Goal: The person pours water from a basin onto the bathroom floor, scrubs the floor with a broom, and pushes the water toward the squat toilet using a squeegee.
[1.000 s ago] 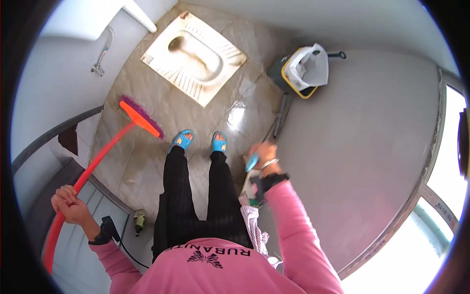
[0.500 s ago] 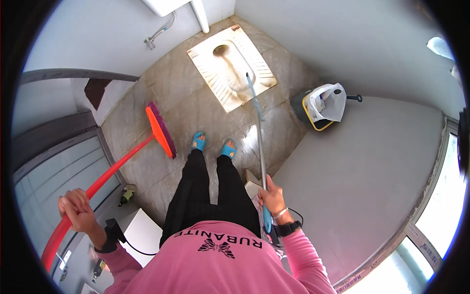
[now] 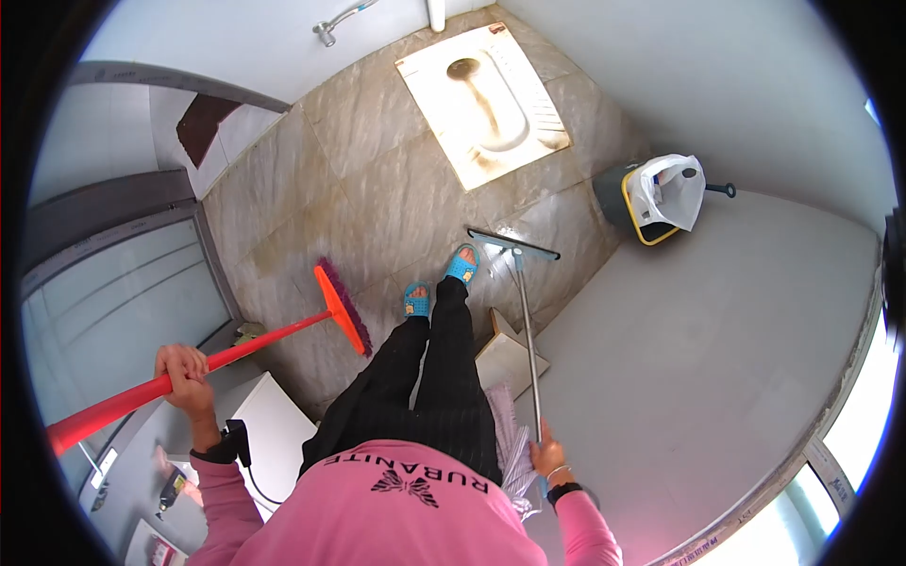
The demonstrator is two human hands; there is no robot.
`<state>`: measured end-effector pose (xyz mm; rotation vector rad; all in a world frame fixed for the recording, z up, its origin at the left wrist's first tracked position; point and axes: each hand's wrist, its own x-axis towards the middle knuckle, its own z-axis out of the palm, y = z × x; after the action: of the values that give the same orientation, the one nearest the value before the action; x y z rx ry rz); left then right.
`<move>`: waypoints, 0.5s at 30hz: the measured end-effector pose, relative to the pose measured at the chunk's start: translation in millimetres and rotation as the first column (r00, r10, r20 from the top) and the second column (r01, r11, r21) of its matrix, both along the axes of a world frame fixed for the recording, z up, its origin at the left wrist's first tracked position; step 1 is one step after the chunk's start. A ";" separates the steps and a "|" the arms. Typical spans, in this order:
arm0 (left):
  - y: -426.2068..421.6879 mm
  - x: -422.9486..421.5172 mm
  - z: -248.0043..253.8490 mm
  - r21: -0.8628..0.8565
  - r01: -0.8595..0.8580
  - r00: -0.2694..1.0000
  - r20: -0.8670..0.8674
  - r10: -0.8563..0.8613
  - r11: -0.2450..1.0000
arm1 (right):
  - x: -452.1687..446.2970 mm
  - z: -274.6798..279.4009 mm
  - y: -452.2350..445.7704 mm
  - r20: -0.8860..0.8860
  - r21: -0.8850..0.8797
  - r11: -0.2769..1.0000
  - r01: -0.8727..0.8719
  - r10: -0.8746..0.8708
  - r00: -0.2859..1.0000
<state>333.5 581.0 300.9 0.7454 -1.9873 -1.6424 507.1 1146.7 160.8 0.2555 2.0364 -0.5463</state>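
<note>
My left hand [image 3: 186,370] is wrapped round the red handle of a push broom [image 3: 332,304], whose orange head with purple bristles is low at the floor, left of my feet. In my right hand [image 3: 547,457] is the metal pole of a floor squeegee [image 3: 514,244]. Its wide dark-edged blade lies across the tiles just right of my slippers [image 3: 461,264]. The squeegee's lower grip is mostly hidden behind my hand and wrist. Ahead on the floor is a white squat toilet [image 3: 552,132] with brown stains.
A dark bin [image 3: 613,196] with a yellow rim and white liner stands right, against a grey partition [image 3: 698,330]. A box-like piece [image 3: 510,363] and striped cloth [image 3: 510,443] are near my right leg. A white cabinet [image 3: 274,429] and glass door [image 3: 123,302] are left.
The squeegee has come back from the toilet toward my feet, its blade now turned crosswise. The broom head has shifted nearer my feet. My right foot has stepped ahead of my left.
</note>
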 end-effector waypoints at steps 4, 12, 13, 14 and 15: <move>-23.8 37.7 -26.6 0.016 -0.083 0.995 0.062 0.081 0.996 | 67.9 -34.9 -16.3 -0.047 0.101 0.986 0.130 -0.126 0.991; -39.9 95.5 -70.8 -0.041 -0.159 0.981 0.109 0.162 0.986 | 12.8 -155.5 -90.2 -0.115 0.204 0.975 0.093 -0.070 0.991; -38.1 97.2 -71.9 -0.050 -0.166 0.978 0.116 0.171 0.985 | -29.5 -174.9 -104.7 -0.160 0.216 0.971 0.102 -0.068 0.985; -38.0 99.7 -70.9 -0.060 -0.172 0.976 0.125 0.178 0.983 | -69.6 -189.1 -119.7 -0.246 0.208 0.969 0.132 -0.079 0.966; -39.8 103.3 -70.3 -0.065 -0.177 0.976 0.119 0.184 0.982 | -105.0 -198.8 -131.0 -0.276 0.243 0.963 0.119 -0.049 0.960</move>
<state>436.8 541.2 230.6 0.9990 -1.9750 -1.4627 402.1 1015.7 -38.0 0.4467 2.3717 -0.3816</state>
